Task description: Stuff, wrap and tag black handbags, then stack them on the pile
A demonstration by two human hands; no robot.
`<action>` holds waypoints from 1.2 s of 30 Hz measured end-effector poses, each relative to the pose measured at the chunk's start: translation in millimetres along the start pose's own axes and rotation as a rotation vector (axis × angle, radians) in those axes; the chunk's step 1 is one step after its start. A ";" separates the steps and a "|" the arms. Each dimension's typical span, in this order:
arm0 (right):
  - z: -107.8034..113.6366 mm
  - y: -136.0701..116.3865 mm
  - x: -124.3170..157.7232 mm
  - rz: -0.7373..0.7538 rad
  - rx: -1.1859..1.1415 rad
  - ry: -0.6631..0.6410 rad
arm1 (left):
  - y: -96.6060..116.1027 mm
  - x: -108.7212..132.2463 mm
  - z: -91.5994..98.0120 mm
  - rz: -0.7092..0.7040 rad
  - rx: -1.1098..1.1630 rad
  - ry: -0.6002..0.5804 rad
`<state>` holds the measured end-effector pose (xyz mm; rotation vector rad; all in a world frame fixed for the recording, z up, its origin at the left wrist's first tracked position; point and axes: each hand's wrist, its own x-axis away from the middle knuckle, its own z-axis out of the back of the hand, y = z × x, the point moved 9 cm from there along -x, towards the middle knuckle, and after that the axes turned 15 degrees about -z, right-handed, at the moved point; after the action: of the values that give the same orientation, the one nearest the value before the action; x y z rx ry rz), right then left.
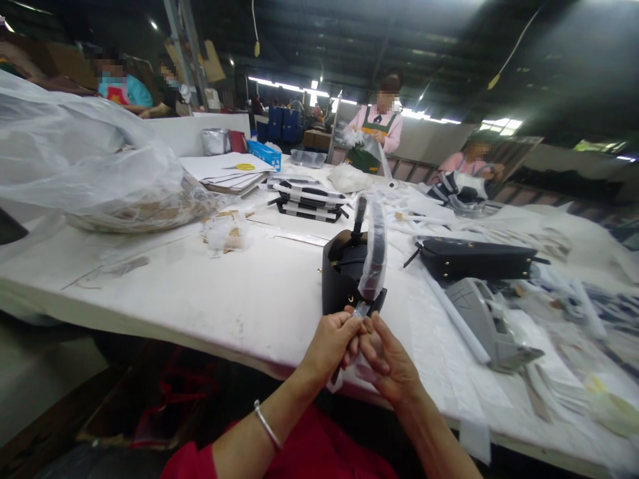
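Here, our bag (332, 283) stands on the white surface (190, 286), close to the edge nearest us, its handle (373, 273) raised and sleeved in clear film (378, 223). Its mouth opens upward. The long axis seems to run away from us, one end facing our hands, though foreshortening leaves some doubt; the handle arches along much the same line. At its near end, our left hand (337, 339) has its grip pinched on a clear strip (361, 309). Our right hand (394, 362) is just beside it, fingers curled; whether its grip is closed on anything, we cannot tell. To work well here, we would hold the strip flat and taut, smooth it with the right thumb, and pull gently so that the handle does not twist or the bag tip. Right of the bag lie a second bag (474, 259), lengthwise from left to right, and a grey dispenser (472, 319). Beyond our bag sits a stack (312, 203) of black, part-wrapped pieces, and farther back, to the left, scissors (244, 166) rest on some sheets (204, 167).
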<state>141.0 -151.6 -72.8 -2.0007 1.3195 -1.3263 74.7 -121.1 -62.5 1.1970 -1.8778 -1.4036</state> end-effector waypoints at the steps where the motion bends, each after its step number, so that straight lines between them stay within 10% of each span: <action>1: 4.1 -4.0 2.5 0.054 0.053 0.090 | 2.8 -0.2 1.1 -0.051 -0.118 0.004; 7: 17.4 -22.4 6.9 0.238 0.253 0.412 | 20.1 4.3 4.3 -0.345 -0.665 0.051; 15: 28.0 -33.6 6.3 0.034 0.585 0.208 | 3.3 0.5 12.9 -0.043 -0.229 -0.096; 19: 68.2 -112.7 21.5 0.304 0.969 0.644 | 1.5 1.9 19.5 0.058 -0.049 -0.179; 23: 55.6 -199.0 4.8 0.590 1.277 0.890 | 2.3 5.0 21.4 0.113 -0.016 -0.246; 31: -3.8 -262.0 -82.9 0.387 1.302 0.518 | 13.5 5.6 36.7 0.192 -0.225 -0.373; 36: 10.5 -253.0 -79.7 0.260 1.318 0.433 | 77.2 -18.4 79.7 0.020 -0.916 -0.331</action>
<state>264.8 35.7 68.8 -0.6461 0.4678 -1.8134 -7.1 -59.8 -15.5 0.4998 -1.1275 -2.1843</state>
